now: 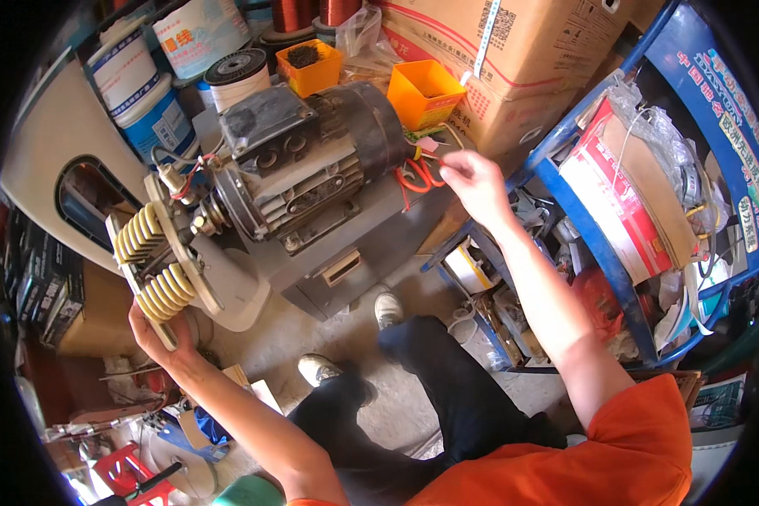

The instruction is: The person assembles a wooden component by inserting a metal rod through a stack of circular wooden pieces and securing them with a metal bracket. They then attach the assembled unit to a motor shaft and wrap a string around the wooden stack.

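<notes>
A dark, dusty electric motor (304, 156) lies on a grey metal cabinet (346, 291). On the shaft side, to its left, stands a coil-winding former (154, 261) with two cream ribbed blocks between flat bars. My left hand (167, 336) is closed round the former's near end; the fingers are partly hidden behind it. Beyond the motor's right end, my right hand (476, 184) is closed in a pinch. Its fingertips are beside a red looped thing (419, 175), perhaps scissor handles or wire. What the pinch holds, if anything, is too small to tell.
Two yellow square tubs (426, 94) and a spool (238, 80) stand behind the motor, near white-and-blue buckets (148, 114). Large cardboard boxes (514, 76) rise at the back. A cluttered blue metal rack (599, 270) is on the right, and a pale curved panel (46, 160) on the left.
</notes>
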A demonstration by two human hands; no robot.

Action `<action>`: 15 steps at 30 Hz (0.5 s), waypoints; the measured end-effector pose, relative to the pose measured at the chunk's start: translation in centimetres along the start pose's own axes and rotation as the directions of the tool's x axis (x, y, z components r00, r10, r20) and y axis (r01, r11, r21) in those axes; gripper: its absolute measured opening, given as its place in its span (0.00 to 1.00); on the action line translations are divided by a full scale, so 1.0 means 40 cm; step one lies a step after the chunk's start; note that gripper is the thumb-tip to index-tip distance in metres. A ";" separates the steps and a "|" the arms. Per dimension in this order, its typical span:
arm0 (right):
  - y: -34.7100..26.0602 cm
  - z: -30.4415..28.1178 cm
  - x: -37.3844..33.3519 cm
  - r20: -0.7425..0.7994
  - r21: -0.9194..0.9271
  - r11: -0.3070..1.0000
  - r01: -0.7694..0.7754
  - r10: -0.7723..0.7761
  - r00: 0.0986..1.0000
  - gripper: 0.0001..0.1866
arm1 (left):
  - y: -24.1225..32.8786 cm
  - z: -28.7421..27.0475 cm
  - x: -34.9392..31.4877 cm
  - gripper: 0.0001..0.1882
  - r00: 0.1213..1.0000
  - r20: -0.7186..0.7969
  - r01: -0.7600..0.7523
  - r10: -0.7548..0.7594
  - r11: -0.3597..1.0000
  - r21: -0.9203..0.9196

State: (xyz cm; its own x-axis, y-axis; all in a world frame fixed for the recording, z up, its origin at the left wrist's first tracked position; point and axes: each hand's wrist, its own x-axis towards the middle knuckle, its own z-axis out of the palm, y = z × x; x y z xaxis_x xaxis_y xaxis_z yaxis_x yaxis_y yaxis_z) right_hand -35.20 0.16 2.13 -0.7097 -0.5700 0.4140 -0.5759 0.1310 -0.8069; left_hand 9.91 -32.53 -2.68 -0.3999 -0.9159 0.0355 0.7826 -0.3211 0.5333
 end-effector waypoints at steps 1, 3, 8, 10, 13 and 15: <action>-0.015 0.008 0.029 0.013 -0.045 0.999 0.009 -0.008 1.000 0.09 | -0.002 0.003 -0.001 0.17 1.000 0.009 -0.001 0.001 1.000 -0.026; -0.044 0.035 0.073 0.039 -0.077 0.995 0.056 -0.053 0.998 0.09 | 0.003 0.020 -0.012 0.17 1.000 0.004 0.002 -0.002 1.000 -0.014; -0.051 0.084 0.131 0.264 -0.497 0.842 0.210 -0.084 0.961 0.17 | 0.016 0.039 -0.024 0.18 0.999 -0.040 -0.006 0.007 0.999 0.037; -0.035 0.088 0.143 0.233 -0.507 0.849 0.149 -0.031 0.972 0.17 | 0.008 0.058 -0.027 0.19 0.997 -0.075 0.002 0.001 0.999 0.034; -0.032 0.077 0.156 0.016 -0.569 0.822 0.003 0.007 1.000 0.19 | 0.005 0.071 -0.028 0.19 0.996 -0.087 0.011 -0.006 0.998 0.054; -0.033 0.070 0.148 -0.014 -0.605 0.792 0.078 -0.108 0.994 0.20 | 0.005 0.075 -0.029 0.19 0.996 -0.090 0.009 -0.003 0.998 0.067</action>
State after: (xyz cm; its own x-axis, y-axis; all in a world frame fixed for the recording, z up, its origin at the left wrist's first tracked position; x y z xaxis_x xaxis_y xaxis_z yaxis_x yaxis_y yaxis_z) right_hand -37.50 -5.66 4.48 -0.6488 -0.5694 0.5048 -0.7570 0.5502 -0.3524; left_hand 9.10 -30.79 -0.10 -0.3578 -0.9328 -0.0422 0.7454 -0.3126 0.5888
